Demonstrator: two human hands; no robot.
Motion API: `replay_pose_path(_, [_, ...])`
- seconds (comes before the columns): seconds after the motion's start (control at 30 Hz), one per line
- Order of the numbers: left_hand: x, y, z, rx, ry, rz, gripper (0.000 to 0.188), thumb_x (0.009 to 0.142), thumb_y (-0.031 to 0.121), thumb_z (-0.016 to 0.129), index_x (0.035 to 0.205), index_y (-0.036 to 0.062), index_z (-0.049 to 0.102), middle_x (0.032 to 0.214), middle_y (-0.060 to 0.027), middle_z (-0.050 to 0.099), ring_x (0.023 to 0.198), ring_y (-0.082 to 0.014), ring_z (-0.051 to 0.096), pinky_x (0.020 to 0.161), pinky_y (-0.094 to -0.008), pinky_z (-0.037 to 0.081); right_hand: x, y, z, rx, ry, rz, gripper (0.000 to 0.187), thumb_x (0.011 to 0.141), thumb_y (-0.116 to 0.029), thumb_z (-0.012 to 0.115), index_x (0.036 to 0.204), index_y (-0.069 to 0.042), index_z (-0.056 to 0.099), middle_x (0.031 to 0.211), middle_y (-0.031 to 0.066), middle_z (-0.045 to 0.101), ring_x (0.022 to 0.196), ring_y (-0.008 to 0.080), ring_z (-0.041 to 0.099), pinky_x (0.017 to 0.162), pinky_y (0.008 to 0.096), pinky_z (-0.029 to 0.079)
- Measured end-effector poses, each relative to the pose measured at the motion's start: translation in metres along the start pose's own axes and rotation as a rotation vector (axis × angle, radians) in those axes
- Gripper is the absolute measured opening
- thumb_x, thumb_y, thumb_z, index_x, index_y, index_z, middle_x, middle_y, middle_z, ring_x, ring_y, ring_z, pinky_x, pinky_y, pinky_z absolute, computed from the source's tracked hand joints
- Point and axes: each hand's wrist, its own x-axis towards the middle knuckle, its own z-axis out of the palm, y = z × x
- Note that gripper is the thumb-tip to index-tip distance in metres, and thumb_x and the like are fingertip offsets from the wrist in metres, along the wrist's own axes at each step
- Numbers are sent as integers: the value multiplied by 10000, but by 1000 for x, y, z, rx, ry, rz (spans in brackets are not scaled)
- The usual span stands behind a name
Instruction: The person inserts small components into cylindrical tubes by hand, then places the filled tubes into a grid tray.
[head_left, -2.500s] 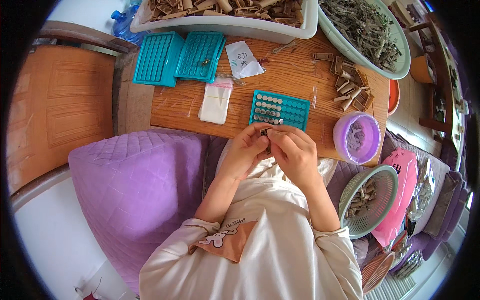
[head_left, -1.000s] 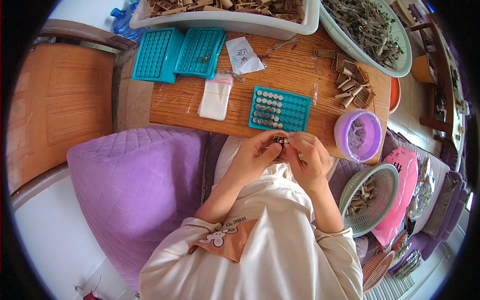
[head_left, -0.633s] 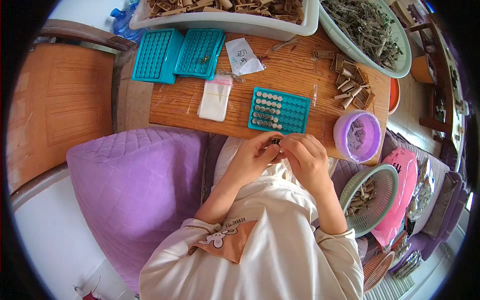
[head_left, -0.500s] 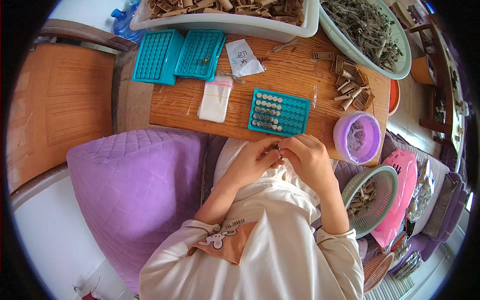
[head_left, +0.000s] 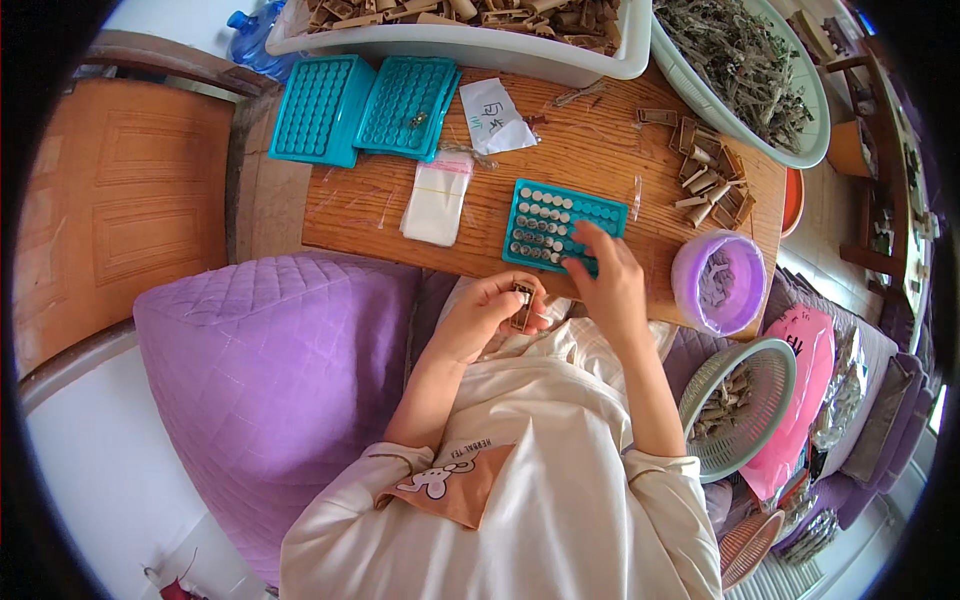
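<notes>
My left hand (head_left: 482,318) is closed around a small brown frame-like piece (head_left: 521,304) in front of the table edge. A bit of white shows inside the piece, and another white bit shows by the fingertips. My right hand (head_left: 612,280) reaches over the near right part of a teal tray (head_left: 598,212). Its thumb and forefinger are apart, beside the pegs, and nothing clear shows between them. Rows of small round white and grey pegs (head_left: 540,226) fill the tray's left side; its right side shows bare teal sockets, partly covered by my hand.
Teal trays (head_left: 318,108), clear plastic bags (head_left: 436,205) and a paper note (head_left: 497,115) lie on the left. Brown pieces (head_left: 708,180) and a purple tub (head_left: 690,300) are at right. Behind stand a white bin (head_left: 470,45) and a green basket (head_left: 812,140) of dried plants.
My hands have moved apart. The right went up and forward to the teal tray; the left turned and stayed low, and the brown piece in it now shows.
</notes>
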Motion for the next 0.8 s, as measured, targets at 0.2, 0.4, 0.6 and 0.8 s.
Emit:
replay_pose_path(0.2, [2, 1, 4, -15, 36, 59, 197, 817, 112, 401, 958, 7, 490, 809, -65, 554, 725, -160, 589, 621, -244, 497, -10, -2, 8, -180, -23, -107, 246, 695, -8, 570, 934, -46, 524, 753, 82, 561, 664, 231, 540, 555, 315, 446])
replay_pose_path(0.4, [-4, 6, 17, -24, 68, 138, 234, 847, 116, 402, 1032, -10, 469, 870, -82, 558, 745, -162, 590, 662, -256, 501, -11, -27, -7, 114, 80, -7, 229, 715, 43, 545, 931, -30, 529, 760, 105, 565, 640, 209, 556, 548, 274, 447])
replay_pose_path(0.6, [-7, 10, 35, 24, -4, 211, 250, 852, 66, 394, 1075, -33, 449, 917, -72, 531, 797, -104, 539, 699, -242, 485, -21, -51, -14, 142, 220, -273, 284, 649, 73, 595, 914, -2, 528, 786, 115, 562, 675, 240, 556, 565, 298, 457])
replay_pose_path(0.8, [-12, 14, 46, 156, -65, 223, 248, 855, 62, 407, 1081, -27, 451, 880, -42, 521, 752, -73, 509, 662, -204, 455, -33, -47, -19, 93, 281, -346, 289, 627, 80, 607, 888, -2, 512, 783, 104, 558, 665, 227, 546, 555, 286, 451])
